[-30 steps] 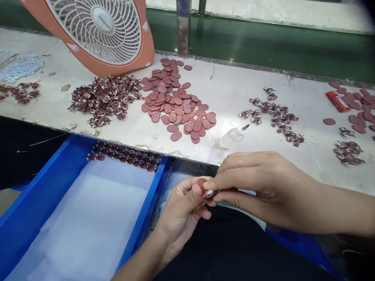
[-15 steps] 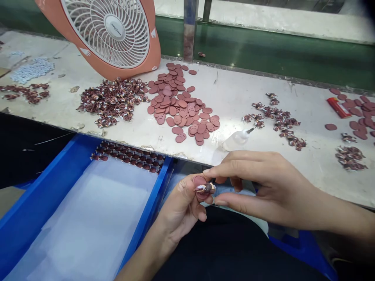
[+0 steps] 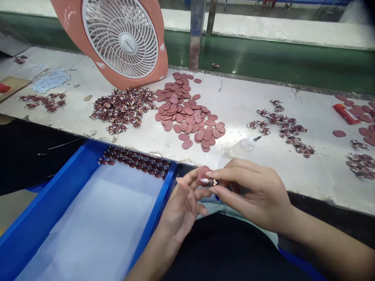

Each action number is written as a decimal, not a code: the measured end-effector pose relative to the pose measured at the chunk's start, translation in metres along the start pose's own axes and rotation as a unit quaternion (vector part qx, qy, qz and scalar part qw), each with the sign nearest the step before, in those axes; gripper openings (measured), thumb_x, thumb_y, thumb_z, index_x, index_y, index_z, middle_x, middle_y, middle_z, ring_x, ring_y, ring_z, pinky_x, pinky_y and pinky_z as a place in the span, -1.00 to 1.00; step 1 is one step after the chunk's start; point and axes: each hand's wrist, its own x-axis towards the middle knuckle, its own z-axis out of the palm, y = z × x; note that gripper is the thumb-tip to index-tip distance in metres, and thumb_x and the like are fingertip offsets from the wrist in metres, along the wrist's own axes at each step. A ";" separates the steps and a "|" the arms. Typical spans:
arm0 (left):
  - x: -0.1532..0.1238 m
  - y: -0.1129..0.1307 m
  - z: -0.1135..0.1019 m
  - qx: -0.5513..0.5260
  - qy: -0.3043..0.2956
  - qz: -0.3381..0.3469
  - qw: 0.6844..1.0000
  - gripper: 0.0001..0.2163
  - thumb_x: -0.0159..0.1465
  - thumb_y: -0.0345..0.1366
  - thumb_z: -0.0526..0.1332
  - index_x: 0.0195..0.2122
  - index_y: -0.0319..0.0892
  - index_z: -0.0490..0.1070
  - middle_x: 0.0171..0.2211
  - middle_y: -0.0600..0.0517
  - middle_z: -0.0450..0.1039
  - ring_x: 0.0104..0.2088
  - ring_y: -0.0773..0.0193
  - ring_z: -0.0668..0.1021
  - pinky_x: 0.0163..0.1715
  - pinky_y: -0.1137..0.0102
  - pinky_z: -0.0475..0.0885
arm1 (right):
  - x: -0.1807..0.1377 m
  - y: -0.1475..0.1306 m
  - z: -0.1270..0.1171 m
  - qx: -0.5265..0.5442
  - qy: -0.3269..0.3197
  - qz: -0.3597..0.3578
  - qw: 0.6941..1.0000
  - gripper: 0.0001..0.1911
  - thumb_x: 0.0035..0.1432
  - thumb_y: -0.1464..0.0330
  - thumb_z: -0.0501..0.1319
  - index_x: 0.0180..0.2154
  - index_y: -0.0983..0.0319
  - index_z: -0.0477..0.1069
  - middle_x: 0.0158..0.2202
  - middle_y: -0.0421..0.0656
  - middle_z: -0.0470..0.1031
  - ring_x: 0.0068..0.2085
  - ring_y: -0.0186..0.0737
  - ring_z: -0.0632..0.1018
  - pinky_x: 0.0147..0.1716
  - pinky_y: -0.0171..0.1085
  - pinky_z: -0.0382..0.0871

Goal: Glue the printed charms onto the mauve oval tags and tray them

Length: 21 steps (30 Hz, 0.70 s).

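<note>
A reddish-brown oval disc [image 3: 203,173] with a small brown, white and yellow figurine [image 3: 209,182] across its front is held between both hands. My left hand [image 3: 180,210] supports the disc with its fingers from behind and below, while its thumb stands away from it. Thumb and forefinger of my right hand [image 3: 258,191] pinch the figurine and the disc from the right. Whether the two parts are joined I cannot tell. Just beyond my right hand, a white squeeze bottle [image 3: 243,146] with a dark thin nozzle lies on the white bench [image 3: 228,97].
Loose oval discs [image 3: 190,113] are heaped mid-bench, beside a figurine pile [image 3: 123,107] and an orange fan [image 3: 101,74]. More figurines [image 3: 288,125] lie right, near a red packet [image 3: 345,113]. A blue drawer [image 3: 61,187] at lower left contains rows of assembled pieces [image 3: 137,162] on white sheeting.
My left thumb has lifted off the disc. My right thumb and forefinger have closed on the figurine and disc. The whole view has shifted slightly.
</note>
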 end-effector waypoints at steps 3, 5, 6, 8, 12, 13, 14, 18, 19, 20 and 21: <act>-0.004 0.000 0.002 0.043 0.110 0.143 0.983 -0.61 -0.03 -0.01 0.53 -0.29 -0.14 0.54 -0.48 0.14 0.45 -0.58 0.47 0.43 -0.68 0.63 0.37 | -0.003 0.006 0.018 -0.136 0.068 -0.056 0.987 -0.80 0.26 0.50 0.28 -0.06 0.28 0.49 -0.35 -0.13 0.56 -0.36 -0.32 0.54 -0.37 -0.35 0.46; -0.005 0.000 0.003 0.079 0.131 0.186 0.971 -0.65 -0.04 -0.08 0.56 -0.37 -0.14 0.52 -0.57 0.18 0.37 -0.63 0.49 0.36 -0.68 0.62 0.32 | -0.003 0.009 0.030 -0.192 0.087 -0.098 0.973 -0.76 0.26 0.51 0.28 -0.02 0.31 0.47 -0.35 -0.11 0.58 -0.37 -0.29 0.54 -0.39 -0.32 0.45; -0.005 0.001 0.003 0.093 0.133 0.192 0.968 -0.65 -0.05 -0.09 0.56 -0.38 -0.15 0.52 -0.58 0.19 0.36 -0.64 0.50 0.35 -0.69 0.61 0.30 | -0.003 0.009 0.036 -0.207 0.087 -0.116 0.968 -0.75 0.26 0.52 0.27 -0.01 0.32 0.46 -0.38 -0.11 0.57 -0.40 -0.28 0.53 -0.42 -0.31 0.43; -0.003 0.003 0.001 0.109 0.144 0.196 0.964 -0.66 -0.05 -0.11 0.56 -0.40 -0.15 0.51 -0.56 0.19 0.35 -0.65 0.52 0.32 -0.70 0.61 0.26 | 0.000 0.011 0.045 -0.216 0.085 -0.138 0.963 -0.78 0.26 0.52 0.26 -0.04 0.35 0.45 -0.43 -0.12 0.55 -0.45 -0.27 0.51 -0.48 -0.30 0.39; 0.001 0.008 -0.003 0.111 0.178 0.190 0.959 -0.66 -0.01 -0.10 0.54 -0.42 -0.17 0.47 -0.51 0.18 0.35 -0.64 0.53 0.28 -0.70 0.60 0.20 | 0.008 0.012 0.057 -0.213 0.076 -0.149 0.963 -0.85 0.27 0.53 0.24 -0.11 0.36 0.47 -0.47 -0.13 0.52 -0.48 -0.26 0.48 -0.49 -0.28 0.38; 0.001 0.009 -0.004 0.106 0.183 0.188 0.959 -0.66 -0.01 -0.08 0.54 -0.42 -0.17 0.46 -0.50 0.17 0.36 -0.63 0.53 0.28 -0.70 0.60 0.19 | 0.009 0.012 0.060 -0.210 0.072 -0.150 0.963 -0.85 0.26 0.53 0.24 -0.11 0.36 0.48 -0.46 -0.14 0.51 -0.48 -0.25 0.47 -0.50 -0.27 0.37; 0.000 0.011 -0.004 0.100 0.186 0.184 0.960 -0.65 -0.01 -0.07 0.53 -0.41 -0.17 0.46 -0.49 0.16 0.36 -0.62 0.52 0.28 -0.70 0.60 0.19 | 0.011 0.011 0.061 -0.207 0.069 -0.154 0.964 -0.83 0.25 0.53 0.25 -0.09 0.36 0.48 -0.47 -0.14 0.51 -0.49 -0.25 0.47 -0.51 -0.26 0.36; -0.004 0.020 -0.021 0.118 0.232 0.189 0.947 -0.64 0.05 -0.03 0.48 -0.34 -0.15 0.45 -0.46 0.15 0.35 -0.56 0.46 0.35 -0.67 0.57 0.21 | 0.005 -0.001 0.061 -0.173 0.050 -0.208 0.962 -0.76 0.17 0.55 0.33 -0.09 0.41 0.49 -0.50 -0.17 0.51 -0.54 -0.26 0.43 -0.57 -0.22 0.29; -0.004 0.025 -0.032 0.156 0.270 0.202 0.928 -0.65 0.08 -0.02 0.45 -0.31 -0.15 0.45 -0.43 0.13 0.38 -0.52 0.43 0.40 -0.65 0.56 0.23 | 0.000 -0.004 0.058 -0.161 0.051 -0.220 0.961 -0.80 0.18 0.55 0.30 -0.12 0.39 0.50 -0.52 -0.18 0.51 -0.55 -0.27 0.43 -0.59 -0.21 0.27; -0.004 0.031 -0.046 0.200 0.314 0.217 0.902 -0.66 0.12 -0.01 0.41 -0.27 -0.14 0.45 -0.39 0.10 0.41 -0.47 0.39 0.45 -0.63 0.54 0.26 | -0.007 -0.006 0.055 -0.151 0.050 -0.225 0.961 -0.84 0.21 0.56 0.27 -0.15 0.35 0.51 -0.53 -0.19 0.51 -0.56 -0.27 0.43 -0.60 -0.20 0.27; -0.003 0.038 -0.065 0.264 0.369 0.231 0.861 -0.67 0.16 0.00 0.36 -0.24 -0.14 0.45 -0.33 0.06 0.46 -0.40 0.35 0.51 -0.60 0.53 0.30 | -0.017 -0.007 0.049 -0.150 0.046 -0.222 0.962 -0.84 0.23 0.56 0.22 -0.16 0.31 0.52 -0.55 -0.21 0.51 -0.57 -0.26 0.44 -0.60 -0.19 0.29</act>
